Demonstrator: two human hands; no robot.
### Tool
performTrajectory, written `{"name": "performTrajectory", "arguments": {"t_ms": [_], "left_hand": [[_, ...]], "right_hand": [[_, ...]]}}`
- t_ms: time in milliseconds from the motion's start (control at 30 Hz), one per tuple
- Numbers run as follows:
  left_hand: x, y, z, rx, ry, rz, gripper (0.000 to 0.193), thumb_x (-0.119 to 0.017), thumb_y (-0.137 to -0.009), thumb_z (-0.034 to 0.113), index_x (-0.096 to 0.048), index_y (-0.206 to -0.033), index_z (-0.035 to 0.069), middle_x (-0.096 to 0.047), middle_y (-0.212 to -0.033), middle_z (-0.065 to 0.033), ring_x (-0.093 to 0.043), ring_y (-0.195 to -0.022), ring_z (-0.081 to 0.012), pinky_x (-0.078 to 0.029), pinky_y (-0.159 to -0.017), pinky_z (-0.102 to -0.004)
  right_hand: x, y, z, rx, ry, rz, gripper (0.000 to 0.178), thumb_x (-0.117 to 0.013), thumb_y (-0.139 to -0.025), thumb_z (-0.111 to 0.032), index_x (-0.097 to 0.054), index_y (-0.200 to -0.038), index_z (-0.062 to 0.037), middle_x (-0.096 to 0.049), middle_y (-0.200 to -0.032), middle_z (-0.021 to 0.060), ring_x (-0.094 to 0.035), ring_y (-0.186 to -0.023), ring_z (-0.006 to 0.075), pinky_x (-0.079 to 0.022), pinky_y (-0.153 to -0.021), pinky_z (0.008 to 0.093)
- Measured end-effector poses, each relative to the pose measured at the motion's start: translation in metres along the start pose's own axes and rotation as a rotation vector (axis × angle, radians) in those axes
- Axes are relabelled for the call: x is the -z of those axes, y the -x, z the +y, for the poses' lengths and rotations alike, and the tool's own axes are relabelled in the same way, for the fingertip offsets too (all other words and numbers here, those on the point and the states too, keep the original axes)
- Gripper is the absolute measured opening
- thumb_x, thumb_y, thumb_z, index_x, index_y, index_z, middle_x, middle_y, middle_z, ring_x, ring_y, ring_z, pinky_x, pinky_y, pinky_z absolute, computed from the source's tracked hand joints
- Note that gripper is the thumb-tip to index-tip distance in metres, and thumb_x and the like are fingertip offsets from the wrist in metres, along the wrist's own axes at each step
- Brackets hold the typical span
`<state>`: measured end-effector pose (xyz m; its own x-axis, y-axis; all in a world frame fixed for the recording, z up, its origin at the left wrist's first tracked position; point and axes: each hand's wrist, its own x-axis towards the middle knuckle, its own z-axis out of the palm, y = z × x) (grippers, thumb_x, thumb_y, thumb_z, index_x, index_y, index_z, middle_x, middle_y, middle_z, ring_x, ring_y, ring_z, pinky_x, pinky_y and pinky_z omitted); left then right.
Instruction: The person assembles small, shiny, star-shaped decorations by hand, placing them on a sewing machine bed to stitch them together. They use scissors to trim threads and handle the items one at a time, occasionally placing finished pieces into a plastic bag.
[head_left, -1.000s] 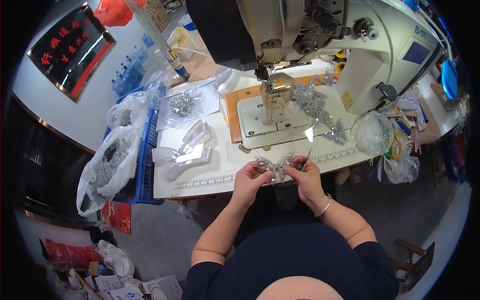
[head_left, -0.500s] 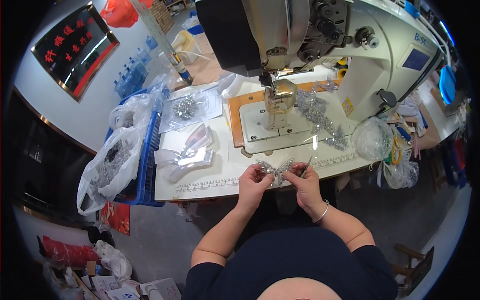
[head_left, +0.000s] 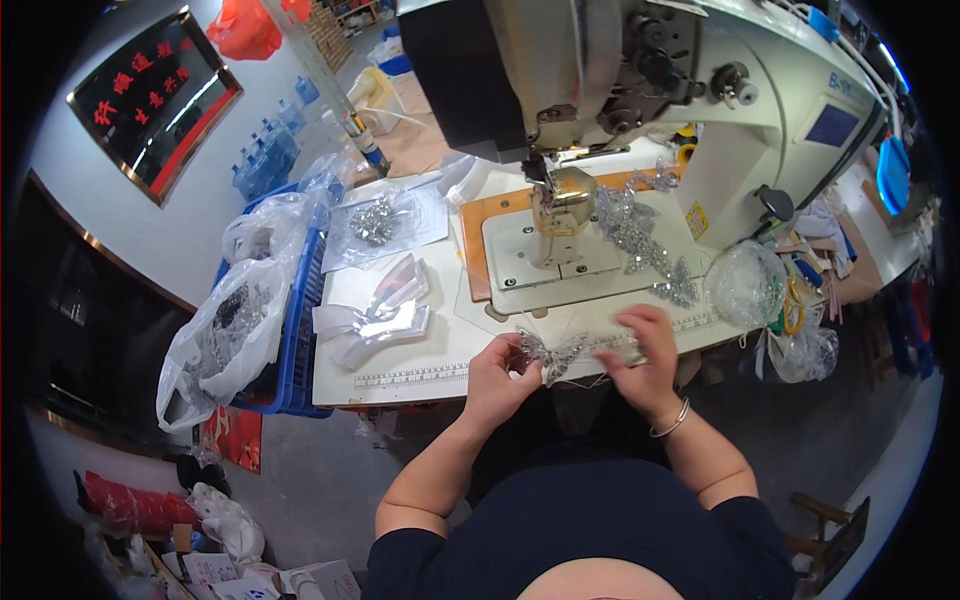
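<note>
At the table (head_left: pixel 455 346), hands (head_left: pixel 500 382) (head_left: pixel 648 368) hover apart, left pinching a butterfly (head_left: pixel 556 357).

The white table (head_left: pixel 450 335) carries a sewing machine (head_left: pixel 770 90), with an orange-brown board (head_left: pixel 476 235) around its plate (head_left: pixel 515 250). Silver pieces (head_left: pixel 632 228) trail to the right, a clear bundle (head_left: pixel 745 282) beyond. Glossy strips (head_left: pixel 395 322) lie left; behind them, a sheet (head_left: pixel 433 222) bears silver bits (head_left: pixel 373 222). A ruler (head_left: pixel 412 376) runs along the front edge.

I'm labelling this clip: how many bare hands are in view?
2. The left hand holds a silver, glittery butterfly-shaped ornament near the front edge of the white table; the right hand, blurred, is just to the ornament's right. I see no others.
</note>
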<state>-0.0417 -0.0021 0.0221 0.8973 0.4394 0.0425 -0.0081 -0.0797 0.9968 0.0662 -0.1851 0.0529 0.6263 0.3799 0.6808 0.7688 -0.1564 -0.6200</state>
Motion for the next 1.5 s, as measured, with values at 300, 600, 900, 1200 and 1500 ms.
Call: {"name": "performTrajectory", "arguments": {"t_ms": [300, 600, 900, 1200, 1500], "left_hand": [[-0.005, 0.009, 0.015, -0.187, -0.292, -0.106, 0.034, -0.072, -0.068, 0.0, -0.058, -0.099, -0.004, -0.063, -0.083, -0.0044, -0.058, -0.076, -0.0081, -0.048, -0.072, -0.0229], [0.044, -0.024, 0.002, 0.21, 0.559, -0.466, 0.045, -0.061, -0.085, 0.033, -0.054, -0.113, -0.002, -0.059, -0.11, -0.0129, -0.056, -0.109, -0.0237, -0.043, -0.095, -0.04], [0.013, -0.053, 0.027, 0.452, 0.52, -0.777, 0.018, -0.069, -0.082, 0.012, -0.061, -0.096, 0.003, -0.064, -0.087, -0.0026, -0.062, -0.075, -0.0103, -0.052, -0.07, -0.0237], [0.012, -0.04, 0.036, 0.209, 0.415, -0.397, 0.012, -0.065, -0.084, 0.008, -0.056, -0.087, 0.001, -0.056, -0.077, -0.0031, -0.052, -0.067, -0.0108, -0.046, -0.064, -0.0266], [0.0, -0.021, 0.002, -0.118, 0.662, 0.237, 0.012, -0.058, -0.089, 0.002, -0.056, -0.099, -0.002, -0.063, -0.092, -0.0073, -0.061, -0.08, -0.0127, -0.051, -0.075, -0.0291]], "right_hand": [[-0.011, -0.021, 0.011, -0.001, -0.169, -0.727, 0.02, -0.069, -0.066, -0.012, -0.066, -0.086, -0.0097, -0.062, -0.08, 0.0027, -0.054, -0.08, 0.0241, -0.047, -0.07, 0.0333], [0.007, -0.036, 0.019, 0.934, 0.214, -0.309, 0.037, -0.068, -0.062, -0.011, -0.067, -0.097, -0.0213, -0.056, -0.094, -0.0068, -0.048, -0.079, 0.0153, -0.042, -0.06, 0.0268], [0.005, -0.045, 0.026, 1.211, 0.333, -0.142, 0.033, -0.065, -0.068, -0.011, -0.067, -0.098, -0.0244, -0.042, -0.102, -0.0049, -0.043, -0.088, 0.0138, -0.042, -0.06, 0.0247], [-0.002, -0.052, 0.04, 0.599, 0.265, 0.015, 0.046, -0.08, -0.062, -0.012, -0.068, -0.107, -0.0172, -0.053, -0.113, 0.0029, -0.049, -0.085, 0.0201, -0.044, -0.067, 0.0306], [-0.033, 0.054, 0.078, -0.397, -0.337, -0.003, 0.017, -0.053, -0.095, -0.017, -0.062, -0.098, -0.0036, -0.059, -0.081, 0.0044, -0.053, -0.067, 0.0133, -0.044, -0.063, 0.0282]]}}
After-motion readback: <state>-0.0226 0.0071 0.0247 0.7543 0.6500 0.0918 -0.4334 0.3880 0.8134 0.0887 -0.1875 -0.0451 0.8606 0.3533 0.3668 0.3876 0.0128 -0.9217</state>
